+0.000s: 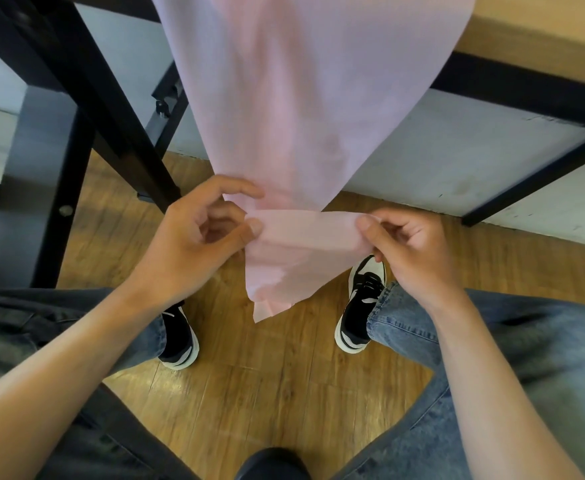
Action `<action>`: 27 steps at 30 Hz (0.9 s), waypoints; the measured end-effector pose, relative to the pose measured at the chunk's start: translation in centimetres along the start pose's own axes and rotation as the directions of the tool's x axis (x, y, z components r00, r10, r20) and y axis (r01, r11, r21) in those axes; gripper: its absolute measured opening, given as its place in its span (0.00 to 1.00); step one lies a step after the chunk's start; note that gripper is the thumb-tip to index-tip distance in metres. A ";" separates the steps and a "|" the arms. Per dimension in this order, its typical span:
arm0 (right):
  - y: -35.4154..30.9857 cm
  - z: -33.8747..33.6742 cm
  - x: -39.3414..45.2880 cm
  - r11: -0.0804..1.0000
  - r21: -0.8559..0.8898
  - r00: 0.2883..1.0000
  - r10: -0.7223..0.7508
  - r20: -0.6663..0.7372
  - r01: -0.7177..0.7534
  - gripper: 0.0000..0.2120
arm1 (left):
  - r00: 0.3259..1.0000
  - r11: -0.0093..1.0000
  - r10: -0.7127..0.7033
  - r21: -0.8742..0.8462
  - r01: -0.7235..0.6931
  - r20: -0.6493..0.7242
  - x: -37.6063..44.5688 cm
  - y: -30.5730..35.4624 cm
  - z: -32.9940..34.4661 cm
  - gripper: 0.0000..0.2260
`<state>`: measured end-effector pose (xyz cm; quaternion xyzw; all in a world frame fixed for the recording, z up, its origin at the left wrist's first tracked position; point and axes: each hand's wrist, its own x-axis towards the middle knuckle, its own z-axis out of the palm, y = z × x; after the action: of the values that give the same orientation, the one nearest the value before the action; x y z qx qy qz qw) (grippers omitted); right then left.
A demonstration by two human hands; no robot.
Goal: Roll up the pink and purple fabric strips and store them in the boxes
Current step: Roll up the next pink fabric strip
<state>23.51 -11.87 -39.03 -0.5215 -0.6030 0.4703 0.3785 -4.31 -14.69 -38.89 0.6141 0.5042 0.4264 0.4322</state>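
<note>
A long pink fabric strip hangs down from the top of the view, off the table edge, and narrows toward my hands. Its lower end is folded over and droops between my knees. My left hand pinches the left side of that fold between thumb and fingers. My right hand pinches the right side the same way. The fold stretches flat between the two hands. No purple strip and no box is in view.
A black table frame with legs stands at the left, and a black crossbar runs along the right under a tan tabletop. Below lie the wooden floor, my two shoes and my jeans-clad legs.
</note>
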 end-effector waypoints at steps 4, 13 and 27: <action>-0.1 -0.3 0.0 0.996 0.070 0.998 -0.051 0.025 0.049 0.10 | 0.995 0.998 0.043 0.043 -0.047 0.089 0.2 0.1 -0.5 0.07; -0.2 -0.8 0.1 0.995 0.083 0.993 -0.066 0.099 0.058 0.12 | 0.988 0.999 0.017 0.045 -0.024 0.152 0.1 0.1 -1.3 0.10; 0.0 -1.1 0.1 0.998 -0.042 0.987 -0.049 0.152 0.056 0.22 | 0.990 0.985 0.088 0.138 -0.103 0.114 0.0 0.1 -1.7 0.17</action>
<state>24.49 -11.62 -38.74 -0.4770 -0.6542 0.4841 0.3317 -5.88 -14.58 -38.32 0.6891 0.4796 0.3756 0.3926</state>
